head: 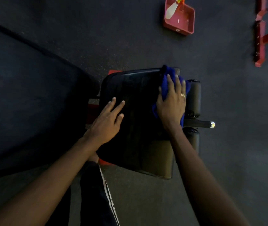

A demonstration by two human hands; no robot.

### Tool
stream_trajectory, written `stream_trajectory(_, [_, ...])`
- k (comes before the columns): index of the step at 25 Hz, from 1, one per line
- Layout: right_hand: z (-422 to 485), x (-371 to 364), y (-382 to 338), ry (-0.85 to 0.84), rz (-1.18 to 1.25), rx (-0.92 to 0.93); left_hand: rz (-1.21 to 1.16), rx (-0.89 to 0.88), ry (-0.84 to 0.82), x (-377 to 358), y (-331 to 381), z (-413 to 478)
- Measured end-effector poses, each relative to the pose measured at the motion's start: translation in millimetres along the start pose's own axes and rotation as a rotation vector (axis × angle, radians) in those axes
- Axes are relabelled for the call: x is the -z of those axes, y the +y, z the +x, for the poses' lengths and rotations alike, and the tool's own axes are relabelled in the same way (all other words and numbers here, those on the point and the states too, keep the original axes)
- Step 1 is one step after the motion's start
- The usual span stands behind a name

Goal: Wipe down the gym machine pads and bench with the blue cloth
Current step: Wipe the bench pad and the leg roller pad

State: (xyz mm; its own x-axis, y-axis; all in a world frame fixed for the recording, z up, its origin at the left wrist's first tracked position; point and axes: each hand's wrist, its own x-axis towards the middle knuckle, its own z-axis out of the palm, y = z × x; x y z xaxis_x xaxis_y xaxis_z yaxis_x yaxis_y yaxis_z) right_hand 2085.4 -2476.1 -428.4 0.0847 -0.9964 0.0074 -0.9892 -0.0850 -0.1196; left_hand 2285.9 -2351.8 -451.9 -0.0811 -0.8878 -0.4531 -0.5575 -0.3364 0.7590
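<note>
so the blue cloth (165, 82) sits bunched under the right hand (172, 101) at the bench (138, 128)'s far right edge, no real grip, fingers just spread flat on it, left hand (107, 121) lying open on the bench too, dark rubber floor (227, 144), red tray (187, 25) beyond

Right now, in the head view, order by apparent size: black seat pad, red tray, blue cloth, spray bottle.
1. black seat pad
2. red tray and blue cloth, unsure: right hand covers cloth
3. spray bottle
</note>
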Motion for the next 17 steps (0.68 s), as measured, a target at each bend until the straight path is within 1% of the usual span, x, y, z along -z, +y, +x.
stream_trajectory(3, [-85.0,11.7,27.7,0.028,0.123,-0.146,-0.010,-0.011,0.024,9.4,-4.1,2.8])
stream_trajectory(4, [-116.9,14.0,32.4,0.004,0.112,-0.158,-0.004,-0.013,0.032,10.1,-3.9,3.2])
stream_trajectory(5, [-147.4,15.1,33.1,-0.037,0.066,-0.130,0.001,-0.012,0.034,9.2,-3.6,2.5])
stream_trajectory(6, [-172.8,14.7,30.9,-0.091,-0.002,-0.057,0.002,-0.005,0.034,7.7,-2.9,1.5])
stream_trajectory(8, [-201.8,8.4,27.8,-0.213,-0.145,0.149,0.014,0.012,0.054,5.7,0.8,2.9])
stream_trajectory(10, [-210.6,1.3,20.6,-0.284,-0.246,0.266,0.044,0.021,0.085,7.7,4.7,6.0])
stream_trajectory(12, [-203.8,-4.9,1.3,-0.315,-0.251,0.414,0.064,0.024,0.099,11.8,7.9,8.8])
stream_trajectory(14, [-195.5,-17.2,-35.4,-0.410,-0.212,0.609,0.079,0.021,0.077,14.4,9.6,9.3])
stream_trajectory(15, [-186.7,-26.2,-59.0,-0.438,-0.198,0.676,0.079,0.026,0.052,15.5,9.9,9.1])
stream_trajectory(17, [-161.2,-47.6,-104.4,-0.442,-0.182,0.683,0.080,0.049,-0.003,18.7,8.4,9.3])
